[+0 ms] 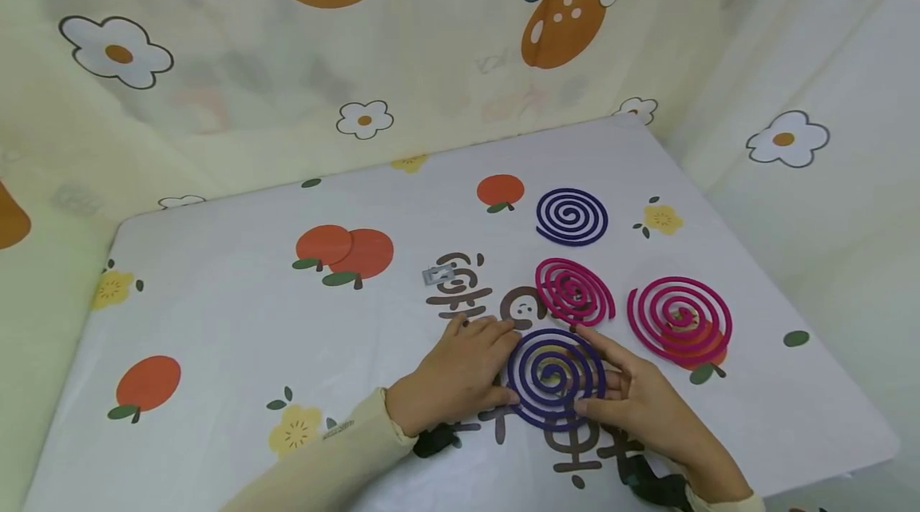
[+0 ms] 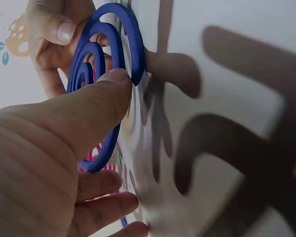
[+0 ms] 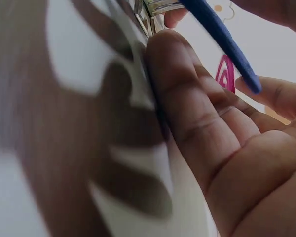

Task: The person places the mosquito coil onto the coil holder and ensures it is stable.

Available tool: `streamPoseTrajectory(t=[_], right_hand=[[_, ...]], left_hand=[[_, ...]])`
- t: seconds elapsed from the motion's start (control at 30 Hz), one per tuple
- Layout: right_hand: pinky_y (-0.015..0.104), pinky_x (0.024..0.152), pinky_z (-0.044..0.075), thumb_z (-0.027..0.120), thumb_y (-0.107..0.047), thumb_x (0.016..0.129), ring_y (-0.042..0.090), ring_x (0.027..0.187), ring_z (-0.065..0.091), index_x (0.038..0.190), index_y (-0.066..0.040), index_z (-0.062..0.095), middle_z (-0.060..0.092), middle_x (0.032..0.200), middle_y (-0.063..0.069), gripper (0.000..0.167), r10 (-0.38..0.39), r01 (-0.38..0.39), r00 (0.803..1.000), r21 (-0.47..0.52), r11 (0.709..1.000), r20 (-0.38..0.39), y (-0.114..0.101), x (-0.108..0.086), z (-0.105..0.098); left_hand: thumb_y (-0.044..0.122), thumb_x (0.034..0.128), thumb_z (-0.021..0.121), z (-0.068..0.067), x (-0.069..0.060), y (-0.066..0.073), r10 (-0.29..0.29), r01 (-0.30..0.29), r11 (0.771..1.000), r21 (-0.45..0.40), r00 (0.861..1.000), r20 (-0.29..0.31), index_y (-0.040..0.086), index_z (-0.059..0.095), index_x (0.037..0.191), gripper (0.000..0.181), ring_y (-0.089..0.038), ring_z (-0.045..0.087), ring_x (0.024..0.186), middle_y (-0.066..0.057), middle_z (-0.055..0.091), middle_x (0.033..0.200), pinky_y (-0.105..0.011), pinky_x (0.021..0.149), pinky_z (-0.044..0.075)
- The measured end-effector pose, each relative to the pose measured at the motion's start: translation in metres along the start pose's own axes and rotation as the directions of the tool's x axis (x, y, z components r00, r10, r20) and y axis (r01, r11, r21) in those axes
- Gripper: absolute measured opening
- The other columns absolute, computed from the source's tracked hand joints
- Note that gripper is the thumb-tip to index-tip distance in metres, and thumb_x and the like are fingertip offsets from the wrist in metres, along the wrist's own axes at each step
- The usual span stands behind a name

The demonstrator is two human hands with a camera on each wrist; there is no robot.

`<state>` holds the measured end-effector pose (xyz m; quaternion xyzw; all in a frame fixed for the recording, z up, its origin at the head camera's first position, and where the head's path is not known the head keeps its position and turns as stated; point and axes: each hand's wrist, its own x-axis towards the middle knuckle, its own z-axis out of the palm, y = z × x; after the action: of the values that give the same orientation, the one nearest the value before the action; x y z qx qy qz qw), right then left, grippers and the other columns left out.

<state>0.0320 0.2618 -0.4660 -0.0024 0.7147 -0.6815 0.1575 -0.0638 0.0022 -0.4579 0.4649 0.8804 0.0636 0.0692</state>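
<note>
A dark blue mosquito coil (image 1: 552,375) is held between both hands, just above the table. My left hand (image 1: 460,368) grips its left edge, and the thumb (image 2: 96,101) lies against the outer ring in the left wrist view. At the right edge, my right hand (image 1: 632,392) holds the coil with thumb on top and several fingers curled beneath it. A shiny metal piece (image 3: 155,11) shows under the coil by the right fingertips in the right wrist view; its full shape is hidden.
A pink coil (image 1: 575,292) lies just beyond the hands, another pink coil (image 1: 680,319) to the right, and a second blue coil (image 1: 572,216) farther back. A small metal stand (image 1: 439,275) lies behind the left hand. The printed tablecloth (image 1: 216,296) covers the table.
</note>
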Motion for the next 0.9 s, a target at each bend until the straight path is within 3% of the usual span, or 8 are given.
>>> streamPoseTrajectory(t=[0.17, 0.4, 0.9], right_hand=[[0.037, 0.084, 0.062, 0.08, 0.002, 0.087, 0.024, 0.109, 0.075, 0.163, -0.007, 0.03, 0.045, 0.15, 0.037, 0.092, 0.015, -0.018, 0.998, -0.033, 0.999, -0.067, 0.0, -0.006, -0.01], [0.035, 0.083, 0.062, 0.081, 0.0, 0.088, 0.015, 0.109, 0.074, 0.161, -0.001, 0.033, 0.04, 0.153, 0.036, 0.087, -0.022, 0.008, 0.99, -0.104, 0.995, -0.14, 0.003, -0.015, -0.022], [0.026, 0.084, 0.06, 0.076, 0.002, 0.092, 0.005, 0.111, 0.07, 0.157, 0.003, 0.038, 0.051, 0.143, 0.037, 0.075, -0.137, 0.099, 0.974, -0.207, 0.973, -0.181, 0.006, -0.018, -0.034]], left_hand=[[0.061, 0.0882, 0.075, 0.0, 0.014, 0.009, 0.024, -0.023, 0.999, 0.024, 1.0, -0.017, 0.012, 0.054, 0.149, 0.081, -0.025, 0.049, 0.142, -0.003, 0.054, 0.154, -0.059, 0.116, 0.037], [0.062, 0.0889, 0.074, 0.001, 0.03, 0.022, 0.012, -0.012, 1.0, 0.004, 1.0, 0.008, 0.014, 0.055, 0.147, 0.077, -0.025, 0.05, 0.14, -0.003, 0.056, 0.151, -0.062, 0.117, 0.035], [0.065, 0.0886, 0.072, 0.01, 0.045, 0.043, -0.011, 0.016, 0.997, 0.069, 0.998, -0.07, 0.015, 0.06, 0.141, 0.073, -0.021, 0.055, 0.134, -0.001, 0.062, 0.145, -0.058, 0.115, 0.039]])
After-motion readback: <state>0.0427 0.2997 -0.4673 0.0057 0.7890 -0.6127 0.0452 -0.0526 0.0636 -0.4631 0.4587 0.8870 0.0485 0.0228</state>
